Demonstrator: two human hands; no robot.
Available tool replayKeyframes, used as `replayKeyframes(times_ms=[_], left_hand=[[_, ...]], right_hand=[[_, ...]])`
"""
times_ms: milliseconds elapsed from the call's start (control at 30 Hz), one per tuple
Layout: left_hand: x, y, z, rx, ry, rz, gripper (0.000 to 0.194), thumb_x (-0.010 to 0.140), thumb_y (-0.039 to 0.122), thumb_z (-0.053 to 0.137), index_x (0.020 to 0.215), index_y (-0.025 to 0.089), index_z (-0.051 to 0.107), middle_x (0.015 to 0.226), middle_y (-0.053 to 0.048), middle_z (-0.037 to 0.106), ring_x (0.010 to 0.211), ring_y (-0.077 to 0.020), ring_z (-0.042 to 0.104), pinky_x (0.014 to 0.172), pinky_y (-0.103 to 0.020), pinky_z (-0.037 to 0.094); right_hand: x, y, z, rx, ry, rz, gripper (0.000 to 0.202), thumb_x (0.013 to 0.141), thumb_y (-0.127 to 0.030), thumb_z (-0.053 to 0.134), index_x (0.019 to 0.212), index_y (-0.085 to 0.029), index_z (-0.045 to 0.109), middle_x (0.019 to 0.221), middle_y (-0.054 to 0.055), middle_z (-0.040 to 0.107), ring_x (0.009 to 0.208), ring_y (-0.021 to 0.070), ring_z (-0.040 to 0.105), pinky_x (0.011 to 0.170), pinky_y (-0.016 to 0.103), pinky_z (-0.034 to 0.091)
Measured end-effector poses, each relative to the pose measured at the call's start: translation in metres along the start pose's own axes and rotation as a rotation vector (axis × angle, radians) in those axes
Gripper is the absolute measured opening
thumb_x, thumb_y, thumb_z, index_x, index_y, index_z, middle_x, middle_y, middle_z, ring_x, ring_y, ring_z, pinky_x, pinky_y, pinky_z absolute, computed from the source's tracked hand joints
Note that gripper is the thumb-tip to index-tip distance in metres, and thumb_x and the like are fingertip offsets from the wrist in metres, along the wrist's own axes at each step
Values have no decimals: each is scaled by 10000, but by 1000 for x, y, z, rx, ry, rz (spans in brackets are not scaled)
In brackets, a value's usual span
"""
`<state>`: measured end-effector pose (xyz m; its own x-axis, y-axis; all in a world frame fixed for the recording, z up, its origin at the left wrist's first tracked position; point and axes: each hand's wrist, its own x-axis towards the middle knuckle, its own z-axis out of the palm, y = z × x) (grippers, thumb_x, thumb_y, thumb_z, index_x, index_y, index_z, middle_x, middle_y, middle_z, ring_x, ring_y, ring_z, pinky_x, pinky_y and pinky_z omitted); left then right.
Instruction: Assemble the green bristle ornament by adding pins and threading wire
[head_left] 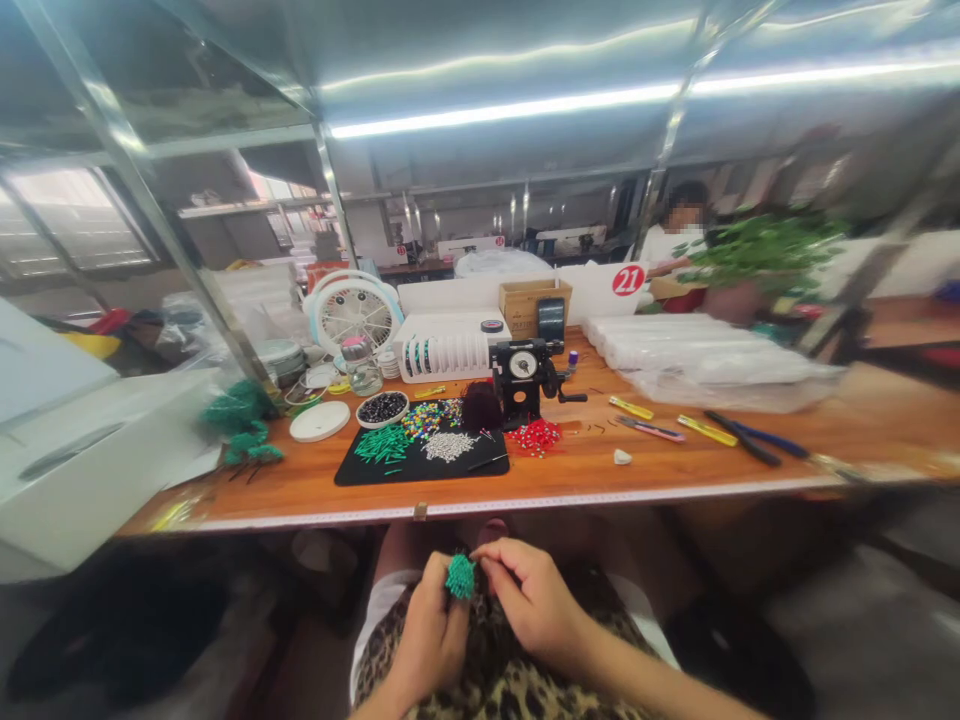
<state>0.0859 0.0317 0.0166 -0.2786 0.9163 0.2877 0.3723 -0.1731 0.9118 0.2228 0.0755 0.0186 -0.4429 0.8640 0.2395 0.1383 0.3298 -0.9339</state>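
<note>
My left hand point(437, 622) is closed around a bundle of thin green cords point(460, 577), whose packed ends show at the top of the fist. Beside it my right hand point(536, 598) pinches with thumb and forefinger close to the bundle's right edge. What sits between those fingertips is too small to make out. Both hands are above my lap, in front of the table edge. On the table beyond lies a black mat point(420, 477) with green tube-like pieces point(383, 445), silver beads point(449, 446) and mixed coloured beads point(424, 421).
A black hand-cranked machine point(523, 375) stands behind red beaded pieces point(535, 436). Rightward lie yellow cutters point(707, 430), pliers point(765, 440) and plastic-wrapped rolls point(705, 360). A white fan point(356, 315), a glass jar point(363, 368) and a white box point(97, 460) are leftward. A person point(675, 240) sits beyond.
</note>
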Motion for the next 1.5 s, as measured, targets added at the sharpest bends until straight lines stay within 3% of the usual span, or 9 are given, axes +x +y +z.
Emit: replayKeyframes(times_ms=[200,500,700,800,1067,1133,1233,1367,1500], left_hand=[[5,9,-11,2,-109,-117,257,722,426,632,612,197,592,602,-18,571,597,-177,499,587,-255,387],[14,11,-17,-72,-124,-413,367,649,500,691,759,151,713,758,-74,700,753,-241,594,693,-289,455],[16,15,-18,14,-224,-291,281,669,452,687,726,183,743,742,-65,710,750,-245,618,701,-286,473],[23,12,-32,96,-211,-201,216,686,413,675,694,209,744,739,-59,718,722,-240,630,699,-289,490],[41,16,-77,130,73,-94,168,675,373,677,686,214,732,725,-43,717,706,-231,634,687,-278,489],[36,23,-67,118,-27,-125,174,689,372,676,684,205,725,683,-43,702,668,-220,618,638,-266,472],[25,32,-42,100,-288,-171,181,717,353,660,675,183,708,652,-44,673,627,-189,577,598,-246,438],[18,35,-23,-20,-408,-231,210,712,327,666,600,159,607,616,-8,574,611,-141,487,571,-211,381],[20,27,-21,-222,-376,-377,334,670,421,705,636,173,484,608,44,435,586,-106,371,544,-193,323]], right_hand=[[-3,-3,-2,27,-28,-4,194,838,-225,509,933,-173,670,890,59,678,835,178,606,789,269,454],[-4,3,-4,-11,-27,129,183,770,-273,599,904,-150,616,733,22,588,613,126,504,580,232,403],[-1,8,-11,-76,3,-55,214,854,-261,499,683,-161,579,687,15,562,662,130,514,636,240,383],[-2,11,-30,-66,24,-26,244,853,-281,494,646,-167,552,659,8,545,637,133,499,614,243,375],[-19,14,-104,-198,176,118,268,861,-384,482,687,-191,550,684,20,551,674,171,509,660,283,396],[-22,6,-98,-192,41,123,152,828,-336,546,847,-200,609,877,49,617,834,198,557,771,299,416],[-20,-12,-69,-98,-187,106,491,713,-288,700,1176,-243,541,1160,59,583,1023,215,547,887,297,403],[-9,-24,-34,-117,-256,60,103,801,-272,586,807,-193,653,749,15,654,678,148,578,633,233,415],[-5,-18,-22,-186,-272,25,159,799,-250,548,676,-169,608,632,-5,601,581,111,505,560,210,354]])
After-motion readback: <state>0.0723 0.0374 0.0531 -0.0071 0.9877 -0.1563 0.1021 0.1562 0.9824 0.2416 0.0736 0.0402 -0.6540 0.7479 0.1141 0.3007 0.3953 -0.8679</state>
